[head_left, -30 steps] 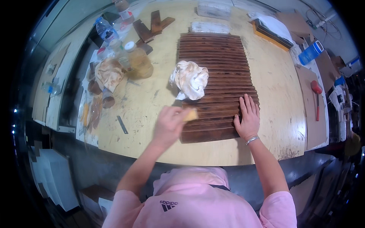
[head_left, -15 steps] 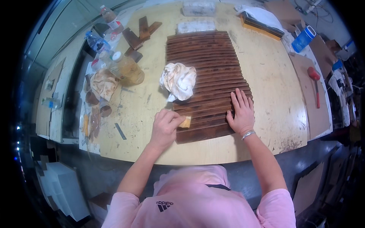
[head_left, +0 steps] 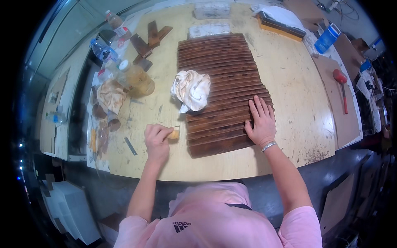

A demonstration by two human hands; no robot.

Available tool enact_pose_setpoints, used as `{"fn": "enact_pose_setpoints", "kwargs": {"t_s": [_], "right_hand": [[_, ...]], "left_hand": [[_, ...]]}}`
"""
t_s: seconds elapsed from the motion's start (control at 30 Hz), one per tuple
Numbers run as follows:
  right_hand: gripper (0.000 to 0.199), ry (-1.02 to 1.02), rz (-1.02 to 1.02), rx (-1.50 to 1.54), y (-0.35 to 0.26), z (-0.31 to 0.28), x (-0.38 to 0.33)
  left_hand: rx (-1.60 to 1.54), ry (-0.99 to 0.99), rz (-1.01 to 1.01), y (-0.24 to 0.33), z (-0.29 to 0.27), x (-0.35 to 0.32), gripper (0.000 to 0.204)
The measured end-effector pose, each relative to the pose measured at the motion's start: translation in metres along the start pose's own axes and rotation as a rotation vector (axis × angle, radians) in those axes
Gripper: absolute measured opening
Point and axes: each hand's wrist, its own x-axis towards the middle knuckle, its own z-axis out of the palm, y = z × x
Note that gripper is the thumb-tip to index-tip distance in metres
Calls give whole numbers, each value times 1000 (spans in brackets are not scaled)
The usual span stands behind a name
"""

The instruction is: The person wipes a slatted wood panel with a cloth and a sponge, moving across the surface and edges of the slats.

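A dark brown ribbed wooden panel (head_left: 223,74) lies lengthwise on the light plywood workbench (head_left: 285,82). My right hand (head_left: 260,122) rests flat on the panel's near right part, fingers spread. Just left of the panel's near corner, on the bench top, my left hand (head_left: 157,138) is closed around a small tan block (head_left: 174,134). A crumpled white rag (head_left: 191,89) sits on the panel's left edge, further away.
At the left stand a jar of amber liquid (head_left: 138,80), plastic bottles (head_left: 103,51), a stained cloth (head_left: 111,95) and dark wood offcuts (head_left: 147,41). A blue can (head_left: 326,39) and a red-handled tool (head_left: 342,84) lie on the right. The bench edge runs near my body.
My left hand with the tan block has slid left off the panel's near edge onto the bare bench. My right hand stays flat on the panel.
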Motion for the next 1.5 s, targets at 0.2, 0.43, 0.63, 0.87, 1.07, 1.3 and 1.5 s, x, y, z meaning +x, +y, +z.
{"fn": "enact_pose_setpoints", "kwargs": {"t_s": [0.2, 0.43, 0.63, 0.87, 1.07, 1.3, 1.5], "right_hand": [[72, 18, -26, 9, 2, 0, 0], [73, 31, -40, -15, 1, 2, 2], [73, 34, -22, -15, 4, -1, 0], [72, 33, -30, -3, 0, 0, 2], [72, 32, -29, -8, 1, -1, 1], [70, 22, -29, 5, -1, -2, 2], [75, -10, -28, -10, 0, 0, 3]], "left_hand": [[23, -31, 128, 32, 8, 18, 33], [-71, 21, 163, 46, 19, 22, 35], [211, 41, -6, 7, 4, 9, 33], [-5, -103, 185, 49, 7, 8, 35], [19, 12, -21, 18, -6, -8, 35], [34, 21, -34, 3, -2, -17, 35], [-117, 44, -71, 15, -4, -4, 38]]}}
